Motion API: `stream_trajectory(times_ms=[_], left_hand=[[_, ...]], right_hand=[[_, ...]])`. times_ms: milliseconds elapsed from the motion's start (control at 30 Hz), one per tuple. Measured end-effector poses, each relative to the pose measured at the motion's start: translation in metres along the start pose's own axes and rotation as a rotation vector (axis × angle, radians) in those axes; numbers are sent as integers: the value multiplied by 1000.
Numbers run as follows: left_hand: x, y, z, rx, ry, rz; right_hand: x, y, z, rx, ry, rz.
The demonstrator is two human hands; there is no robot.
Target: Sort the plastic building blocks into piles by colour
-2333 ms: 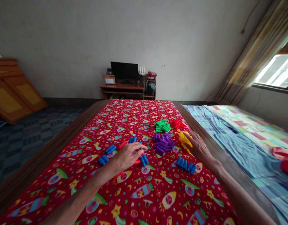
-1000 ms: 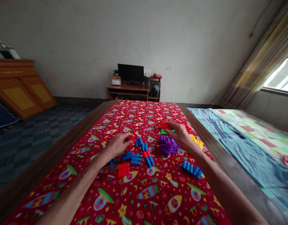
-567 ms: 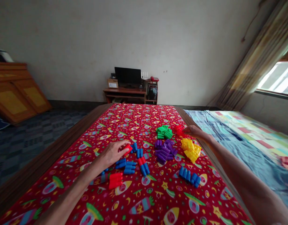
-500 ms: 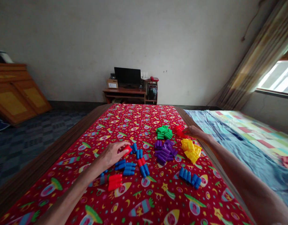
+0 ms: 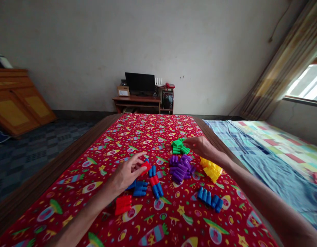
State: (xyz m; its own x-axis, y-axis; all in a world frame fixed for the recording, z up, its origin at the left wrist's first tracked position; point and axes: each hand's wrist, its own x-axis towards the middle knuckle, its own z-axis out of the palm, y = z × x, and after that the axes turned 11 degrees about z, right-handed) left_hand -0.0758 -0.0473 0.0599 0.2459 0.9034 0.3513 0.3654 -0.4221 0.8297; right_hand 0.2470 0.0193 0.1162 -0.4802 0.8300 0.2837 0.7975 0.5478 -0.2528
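Observation:
My left hand (image 5: 129,171) pinches a red building block (image 5: 146,167) between thumb and fingers, above blue blocks (image 5: 140,188) lying on the cloth. Just right of it is a joined red-and-blue piece (image 5: 156,187), with a small blue block (image 5: 152,171) behind it. A red block (image 5: 123,204) lies below my left wrist. My right hand (image 5: 199,145) reaches over the right side, its closed fingertips at the edge of the green block pile (image 5: 178,145); what they hold, if anything, is hidden. The purple pile (image 5: 181,168) and yellow pile (image 5: 212,168) lie nearer.
Two groups of blue blocks (image 5: 204,195) lie front right. The red patterned cloth (image 5: 148,130) covers a long table. To its right stands a bed (image 5: 263,151), to the left a wooden cabinet (image 5: 21,103). A desk with a monitor (image 5: 139,83) is by the far wall.
My right hand has moved left from the red pile to the green pile, now covering where the red pile lay. My left hand has shifted slightly right with the red block.

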Motion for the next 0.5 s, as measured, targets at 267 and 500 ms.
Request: stream_trajectory(times_ms=[267, 500], left_hand=[[-11, 19, 28, -555, 45, -194], [-9, 27, 7, -91, -151, 29]], right_hand=[[-7, -124, 33, 66, -60, -507], [30, 17, 14, 189, 254, 0]])
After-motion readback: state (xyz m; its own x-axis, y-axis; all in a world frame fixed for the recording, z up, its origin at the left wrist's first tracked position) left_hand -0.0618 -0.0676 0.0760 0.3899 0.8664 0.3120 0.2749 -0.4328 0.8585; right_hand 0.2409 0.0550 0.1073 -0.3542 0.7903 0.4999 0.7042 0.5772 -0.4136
